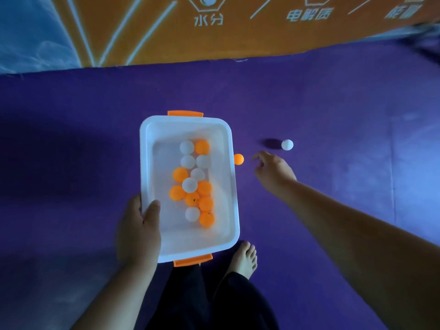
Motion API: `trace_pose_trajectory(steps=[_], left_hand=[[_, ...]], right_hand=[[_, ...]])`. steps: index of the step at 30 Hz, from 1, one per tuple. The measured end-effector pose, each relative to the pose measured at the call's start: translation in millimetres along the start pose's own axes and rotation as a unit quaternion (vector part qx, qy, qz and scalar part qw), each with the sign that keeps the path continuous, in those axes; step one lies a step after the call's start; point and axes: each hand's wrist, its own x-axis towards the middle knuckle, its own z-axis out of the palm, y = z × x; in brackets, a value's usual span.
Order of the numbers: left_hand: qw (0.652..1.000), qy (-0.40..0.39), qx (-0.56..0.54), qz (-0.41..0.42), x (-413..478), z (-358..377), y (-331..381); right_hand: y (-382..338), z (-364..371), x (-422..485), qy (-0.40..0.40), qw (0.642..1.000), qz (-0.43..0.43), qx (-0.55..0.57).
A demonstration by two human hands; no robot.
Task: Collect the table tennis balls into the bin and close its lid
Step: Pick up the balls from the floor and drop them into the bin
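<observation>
I see the white plastic bin w/ orange latches at frame centre, lid off, holding a mix of orange & white table tennis balls. My left hand clamps its lower-left rim, thumb inside the wall. Right hand is right of centre, fingers loosely curled, empty. Orange ball sits just beside the bin's right rim; white ball lies on the purple mat up-right of that hand. Bare foot shows below the bin.

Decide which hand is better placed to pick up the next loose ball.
Probably the right hand: free, beside the orange ball and white ball. The left hand grips the bin.
</observation>
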Motion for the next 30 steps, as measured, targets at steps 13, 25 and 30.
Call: trace_pose_trajectory(steps=[13, 25, 30], left_hand=[[0.999, -0.016, 0.007, 0.027, 80.5, 53.6, -31.0], [0.998, -0.057, -0.009, 0.039, 90.4, 96.5, 4.1], [0.997, -0.058, -0.007, 0.056, 98.4, 117.3, 13.3]], right_hand=[[19.8, 109.9, 127.1, 0.017, 0.995, 0.004, -0.097], [70.9, 45.2, 135.9, 0.303, 0.940, 0.149, 0.042], [100.3, 35.0, 158.1, 0.197, 0.959, 0.205, -0.011]])
